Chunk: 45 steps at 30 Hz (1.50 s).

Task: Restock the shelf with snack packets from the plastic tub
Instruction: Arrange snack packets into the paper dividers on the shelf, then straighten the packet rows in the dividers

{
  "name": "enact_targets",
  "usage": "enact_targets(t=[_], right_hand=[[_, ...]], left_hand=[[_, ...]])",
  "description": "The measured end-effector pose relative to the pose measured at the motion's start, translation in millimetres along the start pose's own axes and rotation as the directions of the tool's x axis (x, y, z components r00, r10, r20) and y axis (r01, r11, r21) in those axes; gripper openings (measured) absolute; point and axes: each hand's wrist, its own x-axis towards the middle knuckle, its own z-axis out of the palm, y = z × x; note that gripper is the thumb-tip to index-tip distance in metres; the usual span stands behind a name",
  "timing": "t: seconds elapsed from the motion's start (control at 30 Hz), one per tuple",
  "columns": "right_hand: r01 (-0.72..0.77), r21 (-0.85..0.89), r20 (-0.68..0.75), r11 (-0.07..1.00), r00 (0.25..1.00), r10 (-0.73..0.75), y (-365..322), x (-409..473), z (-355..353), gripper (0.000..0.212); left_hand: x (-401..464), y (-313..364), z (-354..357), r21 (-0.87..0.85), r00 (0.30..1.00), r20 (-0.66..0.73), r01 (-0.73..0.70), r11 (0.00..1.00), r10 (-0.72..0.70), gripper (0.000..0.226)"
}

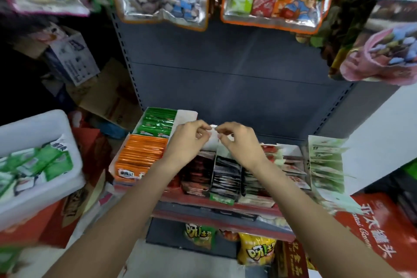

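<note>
Both hands are raised over the back of the shelf [216, 206]: the left hand [188, 140] and the right hand [239, 142] are curled, fingertips nearly meeting, and a white flap [213, 140] — apparently the rear wall of a display carton — is pinched between them. No snack packet is held by either hand.

Much of the shelf is already filled, it would seem: orange packets [140, 158] and green packets [158, 122] are packed in rows at the left, dark packets [225, 174] in the middle cartons. The plastic tub [38, 165], well to the left, is still loaded with green-and-white packets [36, 165], so restocking is judged unfinished.

Chinese characters are printed on the packets, but are too blurred to be read — only a large "呀!土豆" can be made out on the yellow bags [257, 250] below.
</note>
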Motion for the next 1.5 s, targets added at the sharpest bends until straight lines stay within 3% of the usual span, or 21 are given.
enact_targets(t=[0.23, 0.43, 0.6, 0.77, 0.93, 1.1, 1.23, 1.3, 1.5], right_hand=[[0.16, 0.045, 0.129, 0.986, 0.978, -0.164, -130, 41, 105, 0.028], [0.219, 0.078, 0.356, 0.973, 0.905, -0.232, -246, 74, 221, 0.032], [0.139, -0.017, 0.504, 0.99, 0.857, -0.112, -296, 96, 308, 0.045], [-0.045, -0.137, 0.609, 0.989, 0.784, 0.121, -300, 112, 365, 0.065], [-0.271, -0.261, 0.587, 0.926, 0.718, 0.375, -302, 121, 402, 0.082], [-0.336, -0.377, 0.357, 0.863, 0.807, 0.47, -320, 116, 419, 0.067], [-0.296, -0.222, 0.332, 0.929, 0.873, 0.357, -306, 124, 409, 0.057], [-0.284, -0.127, 0.318, 0.95, 0.896, 0.31, -303, 127, 402, 0.065], [-0.441, 0.085, 0.33, 0.893, 0.859, 0.392, -310, 135, 388, 0.081]], left_hand=[[-46, -101, -133, 0.038, 0.937, -0.271, 0.241, 0.97, -0.222, 0.014], [-91, -228, -244, 0.183, 0.861, -0.334, 0.459, 0.869, -0.384, 0.019], [-134, -329, -305, 0.339, 0.833, -0.174, 0.552, 0.762, -0.526, 0.043], [-150, -378, -329, 0.529, 0.824, 0.145, 0.403, 0.747, -0.547, 0.089], [-157, -394, -337, 0.497, 0.783, 0.234, 0.413, 0.763, -0.577, 0.108], [-156, -401, -333, 0.503, 0.786, 0.224, 0.412, 0.759, -0.576, 0.109], [-154, -407, -333, 0.457, 0.795, 0.217, 0.431, 0.778, -0.567, 0.111], [-154, -411, -332, 0.426, 0.796, 0.209, 0.449, 0.785, -0.568, 0.111], [-156, -410, -332, 0.407, 0.796, 0.197, 0.465, 0.786, -0.573, 0.11]])
